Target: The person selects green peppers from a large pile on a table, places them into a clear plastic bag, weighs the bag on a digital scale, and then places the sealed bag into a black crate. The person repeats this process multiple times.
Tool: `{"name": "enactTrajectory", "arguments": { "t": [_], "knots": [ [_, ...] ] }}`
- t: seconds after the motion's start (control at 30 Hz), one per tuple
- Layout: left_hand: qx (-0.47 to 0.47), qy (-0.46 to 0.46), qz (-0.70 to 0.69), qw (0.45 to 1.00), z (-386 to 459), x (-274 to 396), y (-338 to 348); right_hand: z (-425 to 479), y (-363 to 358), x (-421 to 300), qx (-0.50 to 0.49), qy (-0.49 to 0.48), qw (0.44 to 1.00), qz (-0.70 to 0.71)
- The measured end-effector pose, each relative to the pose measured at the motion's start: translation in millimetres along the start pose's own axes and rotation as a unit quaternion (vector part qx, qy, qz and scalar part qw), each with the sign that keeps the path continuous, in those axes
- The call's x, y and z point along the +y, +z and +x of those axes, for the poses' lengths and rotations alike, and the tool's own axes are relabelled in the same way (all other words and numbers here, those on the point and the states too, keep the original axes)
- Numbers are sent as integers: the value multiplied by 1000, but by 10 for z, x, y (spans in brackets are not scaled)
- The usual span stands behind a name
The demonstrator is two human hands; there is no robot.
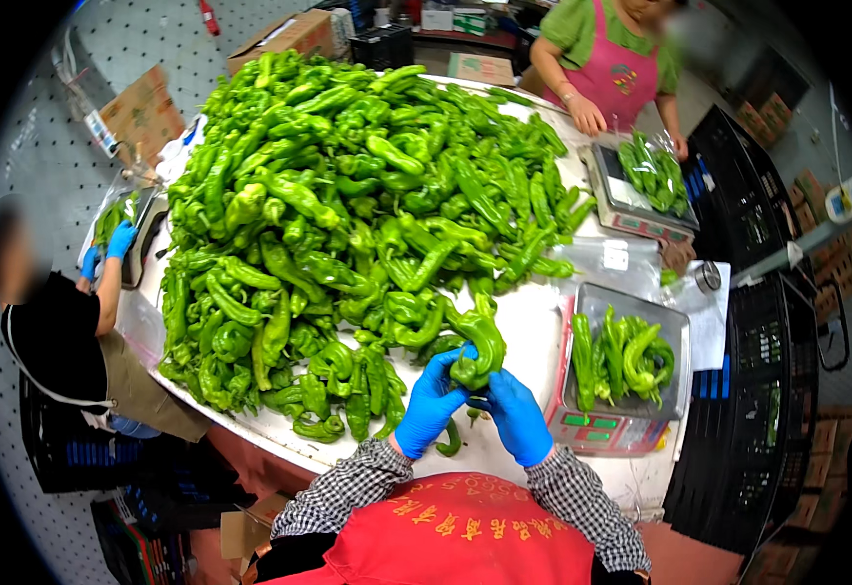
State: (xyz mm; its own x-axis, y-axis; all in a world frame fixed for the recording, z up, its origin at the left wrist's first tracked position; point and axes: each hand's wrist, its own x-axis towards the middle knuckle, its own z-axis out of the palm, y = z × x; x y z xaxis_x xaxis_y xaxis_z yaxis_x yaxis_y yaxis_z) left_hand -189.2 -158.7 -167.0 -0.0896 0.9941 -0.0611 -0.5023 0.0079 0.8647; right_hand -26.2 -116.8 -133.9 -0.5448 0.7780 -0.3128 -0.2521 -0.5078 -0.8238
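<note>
Both my hands wear blue gloves and meet around a curved green pepper (486, 344) in front of my chest. My left hand (429, 402) grips its lower left side. The fingertips of my right hand (515, 413) are at its lower end; part of them is hidden, so how firmly they grip is unclear. Ahead and to the left, a big heap of green peppers (352, 197) covers much of the white table (524, 329). Right of my hands, a weighing scale (594, 431) carries several loose peppers (619, 358) on its metal pan. A small pepper (450, 440) lies by my left wrist.
Across the table a person in a pink apron (609, 69) stands by another scale (641, 208) holding bagged peppers (652, 172). At left, a gloved person (60, 329) handles peppers. Clear plastic bags (609, 256), a jar (705, 276) and black crates (744, 409) are on my right.
</note>
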Motion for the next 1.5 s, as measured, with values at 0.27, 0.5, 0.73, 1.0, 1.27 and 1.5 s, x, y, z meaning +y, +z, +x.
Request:
{"name": "enactTrajectory", "arguments": {
  "t": [0.27, 0.5, 0.73, 1.0, 1.27, 1.5],
  "knots": [
    [-87, -71, 94, 989, -86, -94, 266, -151, -270, -76, 126, -80, 989, -4],
    [-41, -159, -24, 986, 99, -171, 244, -338, -287, -102, 162, -262, 790, -530],
    [-75, -215, -204, 952, 190, -78, 302, -429, -364, -55, 148, -274, 787, -533],
    [-54, -249, -208, 944, 169, -273, 360, -523, -443, -179, 94, -286, 737, -605],
    [-141, -221, -65, 963, 191, -137, 405, -669, -896, -491, 276, -312, 660, -625],
    [-74, -192, -13, 979, 119, -148, 300, -846, -1109, -450, 365, -243, 630, -641]
  ]
}}
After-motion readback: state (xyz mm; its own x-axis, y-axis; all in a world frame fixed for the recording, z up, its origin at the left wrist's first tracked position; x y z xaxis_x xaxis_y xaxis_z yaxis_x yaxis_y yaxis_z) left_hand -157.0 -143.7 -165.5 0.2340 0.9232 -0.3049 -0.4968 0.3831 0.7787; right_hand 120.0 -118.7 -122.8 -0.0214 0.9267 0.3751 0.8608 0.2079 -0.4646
